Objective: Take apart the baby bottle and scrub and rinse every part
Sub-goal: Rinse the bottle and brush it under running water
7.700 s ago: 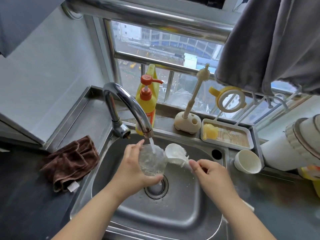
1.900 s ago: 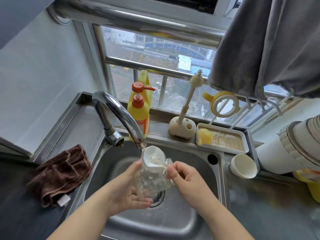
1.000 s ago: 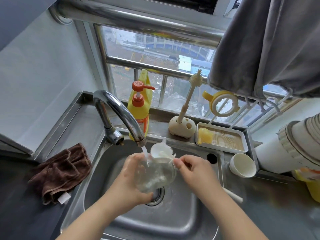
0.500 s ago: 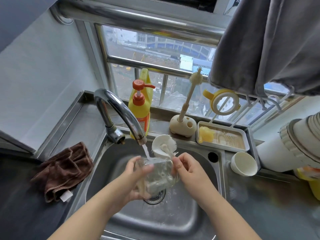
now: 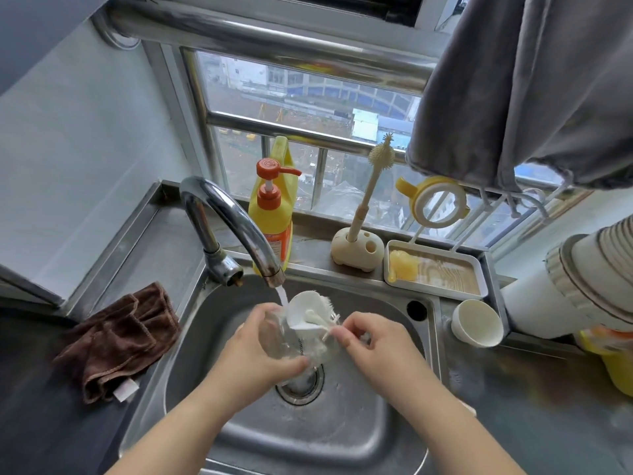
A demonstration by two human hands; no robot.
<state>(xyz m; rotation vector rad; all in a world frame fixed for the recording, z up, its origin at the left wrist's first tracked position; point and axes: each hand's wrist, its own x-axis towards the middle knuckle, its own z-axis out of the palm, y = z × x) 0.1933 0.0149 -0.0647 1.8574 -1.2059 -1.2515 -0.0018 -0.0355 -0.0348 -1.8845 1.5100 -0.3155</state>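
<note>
My left hand (image 5: pixel 255 351) grips the clear baby bottle body (image 5: pixel 297 344) over the sink drain, its mouth tilted up toward the tap. My right hand (image 5: pixel 373 347) holds the handle of a white silicone bottle brush (image 5: pixel 306 311), whose round head sits at the bottle's mouth. Water runs from the tap spout (image 5: pixel 236 228) onto the brush head and bottle rim. A yellow bottle collar ring (image 5: pixel 440 202) hangs on the drying rack at the back right. A white cap (image 5: pixel 476 322) lies on its side right of the sink.
Steel sink basin (image 5: pixel 359 437) with drain (image 5: pixel 301 383). Yellow soap pump bottle (image 5: pixel 272 214) behind the tap. Thin nipple brush in its beige stand (image 5: pixel 358 250). Tray (image 5: pixel 435 289) with a yellow sponge. Brown cloth (image 5: pixel 116 337) on the left counter. Grey towel (image 5: pixel 527 87) hangs overhead.
The brush has gone from outside the bottle to working in and out of its mouth. In the last half second the brush head tilted and sank a little into the opening.
</note>
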